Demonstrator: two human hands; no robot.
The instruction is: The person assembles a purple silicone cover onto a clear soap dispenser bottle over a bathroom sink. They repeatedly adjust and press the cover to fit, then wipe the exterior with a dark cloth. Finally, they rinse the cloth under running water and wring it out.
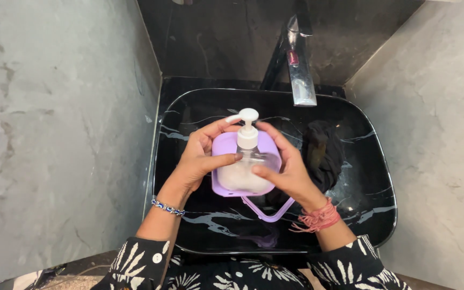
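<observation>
Grey marbled walls on either side, closing in a narrow corner around a glossy black sink [189, 134] with pale veining and a rounded rectangular rim. At the back, against a dark wall panel, a chrome faucet [301, 75] leaning out over the basin. Down in the basin on the right, a dark crumpled cloth [323, 153], just beside the right hand. Over the middle of the basin, a lilac container [226, 144] with rounded corners, cupped between both hands, a matching lilac strap or handle loop [267, 215] hanging beneath it. Standing in the container, upright, a clear pump bottle [245, 161] with a white pump head, its spout turned toward the left. Left hand [200, 158] wrapped around the container's left side, fingers [221, 128] curled behind it and thumb pressed across the front of the bottle. Right hand [288, 172] closed on the right side likewise, fingers along the far edge, thumb against the bottle's lower front. On the left wrist, a beaded bracelet [167, 208] in blue and white; on the right wrist, a bundle of pink-red threads [320, 217]. Along the lower edge, dark sleeves [140, 263] with a white leaf print.
</observation>
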